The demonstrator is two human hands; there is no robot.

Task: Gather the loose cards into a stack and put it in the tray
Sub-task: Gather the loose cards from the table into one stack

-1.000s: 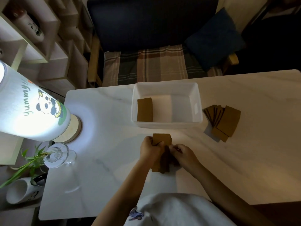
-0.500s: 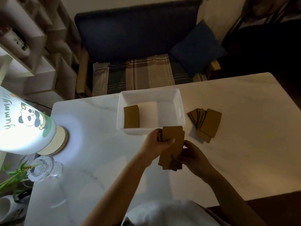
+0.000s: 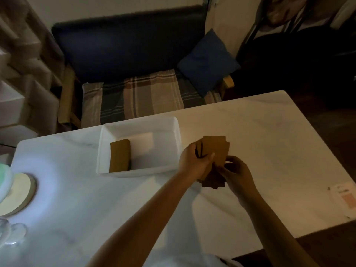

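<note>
Fingers [image 3: 207,158] of the left hand [image 3: 194,163] curl round a bundle of brown cards [image 3: 215,151], thumb pressed across its face; fingers of the right hand [image 3: 238,173] pinch the bundle's lower right edge.

Cards in hand: one uneven bundle, edges fanned and not yet squared, held just above the worktop [image 3: 269,141] and just right of the tray. Count of single cards cannot be told.

Tray [image 3: 138,123]: one, white, rectangular, open-topped, on the worktop left of the hands.

Stack in tray [image 3: 119,156]: one brown stack lying flat against the tray's left wall; the remaining tray floor is bare.

Worktop: one, white marble-patterned, rounded corners.

Paper slip [image 3: 345,195]: one, at the worktop's right edge, pale with a pink patch; its print is too small to read.

Lamp base [image 3: 19,193]: one round base, lit, at the left edge, cut off by the frame; no writing on it shows.

Glass item [image 3: 11,231]: one, clear, lower left, partly out of view.

Bench seat [image 3: 134,99]: one, dark-backed with plaid cushion, beyond the worktop.

Blue pillow [image 3: 209,62]: one, at the seat's right end.
</note>
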